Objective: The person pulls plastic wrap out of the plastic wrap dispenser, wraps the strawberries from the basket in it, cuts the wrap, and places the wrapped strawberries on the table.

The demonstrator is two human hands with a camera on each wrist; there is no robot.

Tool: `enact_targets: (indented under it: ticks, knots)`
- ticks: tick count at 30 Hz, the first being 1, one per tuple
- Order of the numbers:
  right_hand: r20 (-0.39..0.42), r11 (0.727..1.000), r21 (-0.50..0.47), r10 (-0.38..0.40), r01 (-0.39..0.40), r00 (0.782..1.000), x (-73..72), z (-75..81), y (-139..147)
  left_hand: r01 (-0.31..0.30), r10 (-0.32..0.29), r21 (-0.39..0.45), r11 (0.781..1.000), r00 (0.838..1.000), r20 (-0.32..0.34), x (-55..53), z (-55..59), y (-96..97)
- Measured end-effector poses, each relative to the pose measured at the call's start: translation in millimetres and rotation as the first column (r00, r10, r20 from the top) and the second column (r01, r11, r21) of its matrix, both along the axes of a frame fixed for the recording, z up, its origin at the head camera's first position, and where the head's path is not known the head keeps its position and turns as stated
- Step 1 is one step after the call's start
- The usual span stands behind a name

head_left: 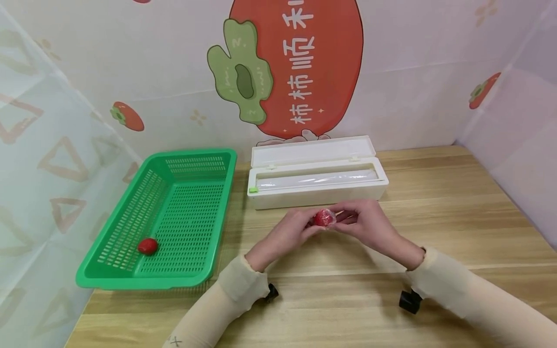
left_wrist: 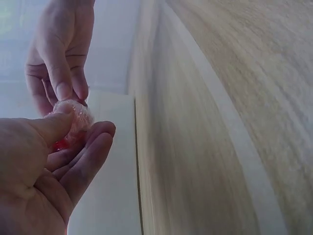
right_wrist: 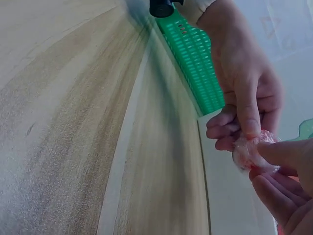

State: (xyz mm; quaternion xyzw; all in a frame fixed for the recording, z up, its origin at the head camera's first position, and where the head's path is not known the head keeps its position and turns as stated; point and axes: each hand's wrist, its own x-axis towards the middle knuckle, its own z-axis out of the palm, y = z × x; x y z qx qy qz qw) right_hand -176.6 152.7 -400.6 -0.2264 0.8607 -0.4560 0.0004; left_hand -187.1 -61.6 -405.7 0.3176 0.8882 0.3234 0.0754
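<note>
A small red fruit (head_left: 324, 218) in clear plastic film is held between both hands, above the wood-grain table, just in front of a white box. Its exact kind is hard to tell under the wrap. My left hand (head_left: 288, 232) grips it from the left, thumb on top and fingers beneath, as the left wrist view shows the wrapped fruit (left_wrist: 80, 122). From the other side my right hand (head_left: 370, 226) pinches the film-covered fruit (right_wrist: 246, 155) between thumb and fingers. Crinkled film covers much of its surface.
Behind the hands, the white film box (head_left: 317, 197) stands with its lid up and a roll of cling film (head_left: 317, 180) inside. At left is a green plastic basket (head_left: 217, 227) containing one red fruit (head_left: 148, 246). A printed wall covering (head_left: 413, 106) closes off the back.
</note>
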Motion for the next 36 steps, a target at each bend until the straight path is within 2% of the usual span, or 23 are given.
enact_targets:
  ticks: [6,11,18,23,29,36]
  knots:
    - [-0.050,0.998,0.057,0.018,-0.015,0.999,2.4,-1.6,-0.7,-0.017,0.016,0.020,1.000,0.998,0.067,0.4,-2.1,2.5]
    - [-0.127,0.995,0.094,0.047,-0.035,0.991,4.4,-2.4,0.4,-0.027,0.025,0.023,0.999,0.996,0.086,1.7,-2.8,3.8]
    - [-0.192,0.989,0.142,0.062,-0.035,0.979,6.1,-3.7,-0.5,-0.009,0.002,0.045,0.999,0.988,0.154,4.7,-3.1,5.7]
    - [-0.232,0.985,0.171,0.069,-0.029,0.970,6.9,-4.2,-0.1,0.000,-0.009,0.059,0.998,0.987,0.159,5.8,-1.5,6.8]
    - [-0.217,0.983,0.179,0.075,-0.036,0.973,7.5,-3.3,1.7,0.005,-0.013,0.051,0.999,0.987,0.161,6.1,-0.1,7.3]
    - [-0.129,0.980,0.199,0.057,-0.030,0.990,6.7,-1.9,15.3,0.000,-0.001,0.005,1.000,0.985,0.170,6.6,4.2,2.1]
